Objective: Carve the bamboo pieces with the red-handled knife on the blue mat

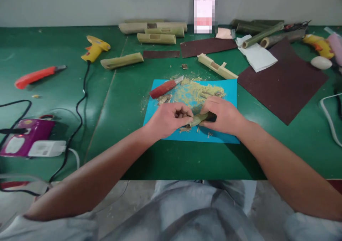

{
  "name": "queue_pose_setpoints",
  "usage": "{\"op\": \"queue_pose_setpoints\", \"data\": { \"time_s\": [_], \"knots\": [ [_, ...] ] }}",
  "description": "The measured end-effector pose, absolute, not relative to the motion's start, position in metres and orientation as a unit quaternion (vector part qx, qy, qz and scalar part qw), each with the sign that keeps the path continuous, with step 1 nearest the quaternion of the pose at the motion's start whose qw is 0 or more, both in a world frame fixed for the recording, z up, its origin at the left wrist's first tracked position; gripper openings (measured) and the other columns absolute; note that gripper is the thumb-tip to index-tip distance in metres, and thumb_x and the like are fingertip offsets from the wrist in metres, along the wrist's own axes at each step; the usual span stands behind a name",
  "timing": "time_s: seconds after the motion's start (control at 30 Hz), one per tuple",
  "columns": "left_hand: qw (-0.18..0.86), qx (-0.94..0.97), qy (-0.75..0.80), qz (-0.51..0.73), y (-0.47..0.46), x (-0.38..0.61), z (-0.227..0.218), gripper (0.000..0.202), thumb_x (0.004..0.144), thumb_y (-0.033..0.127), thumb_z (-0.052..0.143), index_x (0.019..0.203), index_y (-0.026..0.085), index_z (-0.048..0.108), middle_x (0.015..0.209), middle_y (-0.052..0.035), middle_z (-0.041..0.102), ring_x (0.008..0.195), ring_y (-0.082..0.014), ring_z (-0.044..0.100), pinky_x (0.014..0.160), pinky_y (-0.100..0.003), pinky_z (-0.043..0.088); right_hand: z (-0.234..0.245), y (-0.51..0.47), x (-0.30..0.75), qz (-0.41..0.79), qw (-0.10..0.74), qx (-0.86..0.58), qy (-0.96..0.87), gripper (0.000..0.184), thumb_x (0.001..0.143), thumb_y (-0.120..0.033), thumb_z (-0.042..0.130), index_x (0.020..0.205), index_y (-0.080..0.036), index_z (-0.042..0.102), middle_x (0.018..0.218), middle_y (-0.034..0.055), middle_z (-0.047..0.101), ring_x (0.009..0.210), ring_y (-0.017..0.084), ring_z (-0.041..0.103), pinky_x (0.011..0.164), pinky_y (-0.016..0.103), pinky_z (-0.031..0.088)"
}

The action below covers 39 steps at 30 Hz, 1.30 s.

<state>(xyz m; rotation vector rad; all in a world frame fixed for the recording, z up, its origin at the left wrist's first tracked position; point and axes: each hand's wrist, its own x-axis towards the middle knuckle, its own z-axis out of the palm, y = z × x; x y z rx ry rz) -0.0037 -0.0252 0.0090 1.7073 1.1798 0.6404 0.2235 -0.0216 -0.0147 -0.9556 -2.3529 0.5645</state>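
Note:
Both hands meet over a blue mat (162, 127) on the green table. My left hand (168, 119) is curled closed, its fingertips pinching one end of a short green bamboo piece (199, 119). My right hand (223, 114) is closed around the other end of the same piece. Yellowish shavings (196, 90) are heaped on the mat just beyond my hands. A red-handled knife (166, 88) lies on the mat's far left corner, untouched.
Several cut bamboo tubes (156, 38) lie at the back, one (217, 67) near the mat. Brown sandpaper sheets (285, 80) lie to the right. A yellow glue gun (94, 48) and orange utility knife (36, 76) are on the left, with cables and a purple box (25, 136).

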Motion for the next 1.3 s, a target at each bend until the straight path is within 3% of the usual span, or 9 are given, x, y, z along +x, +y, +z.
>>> {"op": "queue_pose_setpoints", "data": {
  "time_s": [0.53, 0.8, 1.3],
  "knots": [
    [0.459, 0.716, 0.450, 0.272, -0.0228, -0.0033, 0.0017, 0.009, 0.080, 0.026, 0.074, 0.080, 0.018, 0.069, 0.058, 0.0038, 0.055, 0.053, -0.0086, 0.050, 0.049, -0.021, 0.040, -0.0135, -0.0214, 0.2240, 0.217, 0.263, -0.372, -0.863, 0.019, 0.082, -0.036, 0.074, 0.085, -0.023, 0.060, 0.089, 0.0032, 0.063, 0.086, 0.022, 0.060, 0.074, 0.034, 0.044],
    [0.414, 0.741, 0.450, 0.277, -0.0263, -0.0039, 0.0062, 0.003, 0.079, 0.017, 0.072, 0.080, 0.017, 0.070, 0.059, 0.0044, 0.055, 0.053, -0.0077, 0.049, 0.050, -0.019, 0.041, -0.0137, -0.0187, 0.2235, 0.224, 0.264, -0.367, -0.863, 0.021, 0.081, -0.038, 0.074, 0.082, -0.023, 0.059, 0.087, 0.0033, 0.063, 0.085, 0.022, 0.060, 0.074, 0.033, 0.044],
    [0.362, 0.777, 0.445, 0.259, -0.0302, -0.0068, 0.0072, 0.002, 0.083, 0.018, 0.070, 0.082, 0.017, 0.068, 0.065, 0.0027, 0.059, 0.055, -0.0079, 0.050, 0.051, -0.020, 0.042, -0.0100, -0.0165, 0.2218, 0.224, 0.244, -0.369, -0.869, 0.022, 0.080, -0.035, 0.073, 0.081, -0.022, 0.055, 0.084, 0.0024, 0.058, 0.083, 0.020, 0.054, 0.070, 0.031, 0.036]
  ]
}}
